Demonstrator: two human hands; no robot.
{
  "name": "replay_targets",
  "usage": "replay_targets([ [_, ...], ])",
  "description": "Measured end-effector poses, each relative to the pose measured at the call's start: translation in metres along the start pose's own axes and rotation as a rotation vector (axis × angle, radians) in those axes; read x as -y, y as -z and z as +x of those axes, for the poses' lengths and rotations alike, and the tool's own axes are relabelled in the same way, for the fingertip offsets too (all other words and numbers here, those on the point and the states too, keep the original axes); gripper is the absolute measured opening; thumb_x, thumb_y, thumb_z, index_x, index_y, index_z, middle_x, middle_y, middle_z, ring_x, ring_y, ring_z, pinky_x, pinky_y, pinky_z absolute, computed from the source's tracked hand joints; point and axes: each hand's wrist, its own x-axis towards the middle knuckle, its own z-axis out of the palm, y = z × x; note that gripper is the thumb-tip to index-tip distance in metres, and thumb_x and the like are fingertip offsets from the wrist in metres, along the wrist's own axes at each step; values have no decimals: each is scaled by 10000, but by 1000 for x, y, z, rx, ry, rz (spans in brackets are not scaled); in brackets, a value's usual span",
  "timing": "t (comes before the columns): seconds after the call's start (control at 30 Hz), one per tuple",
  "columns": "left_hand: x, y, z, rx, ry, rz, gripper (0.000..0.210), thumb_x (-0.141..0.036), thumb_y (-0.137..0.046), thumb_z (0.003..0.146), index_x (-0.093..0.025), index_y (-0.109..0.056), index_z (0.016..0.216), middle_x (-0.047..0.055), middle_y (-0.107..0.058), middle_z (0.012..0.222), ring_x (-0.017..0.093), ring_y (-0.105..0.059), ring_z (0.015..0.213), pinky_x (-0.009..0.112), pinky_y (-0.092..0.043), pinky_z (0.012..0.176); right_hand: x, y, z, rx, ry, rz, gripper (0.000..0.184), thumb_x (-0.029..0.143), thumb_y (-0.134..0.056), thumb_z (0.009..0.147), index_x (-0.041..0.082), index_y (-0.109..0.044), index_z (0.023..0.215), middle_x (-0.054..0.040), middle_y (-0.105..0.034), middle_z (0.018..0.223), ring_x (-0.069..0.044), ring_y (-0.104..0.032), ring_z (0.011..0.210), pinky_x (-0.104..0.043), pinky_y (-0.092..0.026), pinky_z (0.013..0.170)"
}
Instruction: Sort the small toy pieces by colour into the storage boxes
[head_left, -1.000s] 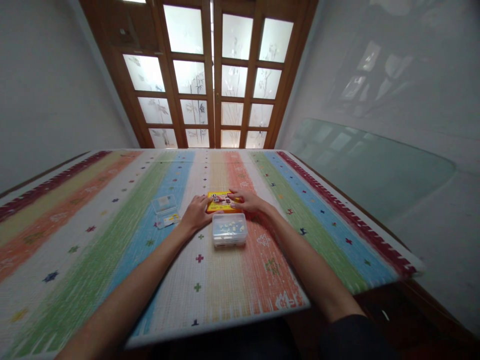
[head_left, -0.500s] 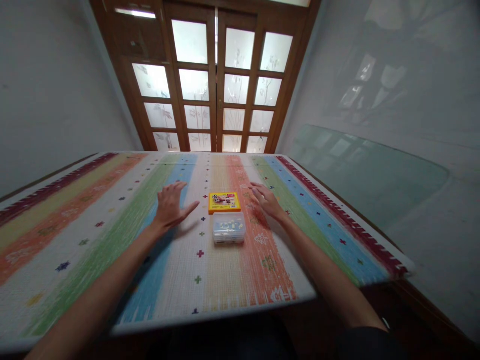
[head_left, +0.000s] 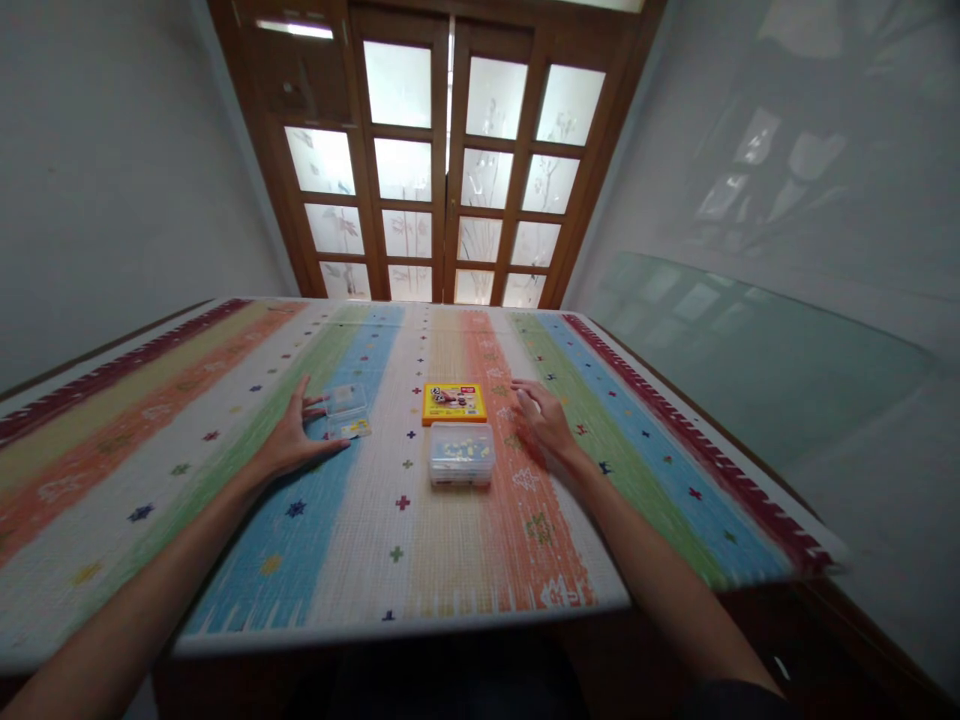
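Observation:
My left hand (head_left: 294,437) is at the left of the cloth, thumb and fingers spread around the near-left side of a small clear plastic case (head_left: 346,410). The case seems to lie on the cloth, and I cannot tell whether the fingers touch it. My right hand (head_left: 544,425) hovers by the orange stripe with its index finger extended and the other fingers loosely curled, holding nothing visible. Between the hands lie a flat yellow box (head_left: 454,403) with a printed picture and, just nearer to me, a translucent plastic box (head_left: 462,455) with small pale pieces showing through its lid.
A striped, patterned tablecloth (head_left: 367,540) covers the table, whose near edge runs in front of me. A wooden door (head_left: 442,170) with frosted panes stands beyond the far edge. A glass panel (head_left: 735,330) leans by the right wall.
My left hand has moved left and lower, and the clear case now shows beside its fingers. The right hand's fingers have curled. The yellow box and translucent box stay put.

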Motion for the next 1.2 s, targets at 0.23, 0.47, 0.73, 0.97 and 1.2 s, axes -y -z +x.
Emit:
replay_targets([
  [0.23,-7,-4,4,28,-37,-56,920,-522,-895,592,-223,-514,1374,121,-716,1162,325,-745,1008,572,-598,947,24,1,-3,12,38,46,434,545,-448,1011,237,-753,1045,-109,-759,1137,-259,-684,1118,-460,-503,1048],
  [0.47,-42,-12,2,-53,-150,-243,613,-453,-884,672,-231,-600,1168,86,-723,1141,265,-741,996,507,-594,1008,48,10,-1,29,107,106,391,548,-494,1017,259,-714,1161,-98,-727,1205,-266,-655,1171,-478,-510,1045],
  [0.73,-127,-46,-10,77,-471,-325,497,-347,-863,759,-190,-650,1180,70,-752,1029,201,-735,919,384,-629,932,87,0,-8,219,405,58,753,476,-802,830,291,-479,1485,-129,-587,1420,-304,-552,1315,-521,-510,1060],
  [0.97,-154,-70,-16,102,-695,-369,385,-285,-815,845,-203,-683,1197,103,-740,1144,218,-716,1033,354,-625,898,115,-8,-13,171,532,118,680,351,-780,893,355,-474,1500,-83,-636,1348,-263,-603,1250,-475,-513,1054],
  [1.2,-146,-84,-20,40,-707,-409,259,-258,-807,865,-213,-710,1101,122,-744,1164,247,-714,1103,448,-575,1019,121,-11,-15,156,575,146,419,269,-719,949,365,-625,1345,-60,-699,1234,-243,-657,1171,-464,-536,1000],
])
